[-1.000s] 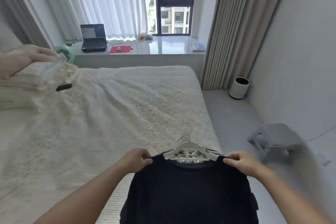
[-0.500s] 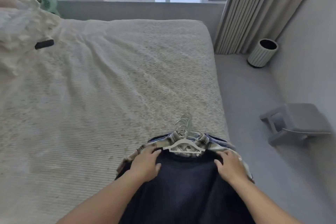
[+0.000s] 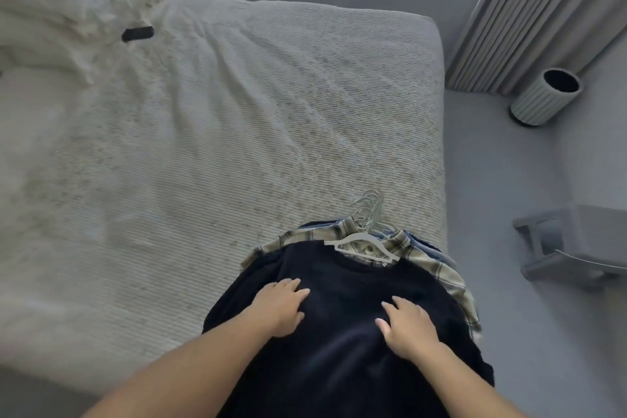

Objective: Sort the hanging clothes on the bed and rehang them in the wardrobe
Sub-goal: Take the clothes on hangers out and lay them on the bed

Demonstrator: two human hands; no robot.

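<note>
A stack of clothes on white hangers (image 3: 364, 243) lies at the near right corner of the bed (image 3: 220, 146). On top is a dark navy top (image 3: 342, 343); under it a beige plaid shirt (image 3: 437, 273) and blue garments show at the edges. Several hanger hooks (image 3: 369, 207) fan out above the collars. My left hand (image 3: 280, 305) and my right hand (image 3: 409, 324) both press flat on the navy top, fingers spread, a little below its collar.
A crumpled cream duvet (image 3: 78, 7) and a small black object (image 3: 137, 33) lie at the bed's far left. On the grey floor at the right stand a ribbed white bin (image 3: 543, 98) and a grey stool (image 3: 573, 241). Curtains (image 3: 529, 10) hang behind the bin.
My hands let go of the navy top's shoulders and slid down onto its chest, pressing flat. The stack now lies on the bed and my view has tilted downward.
</note>
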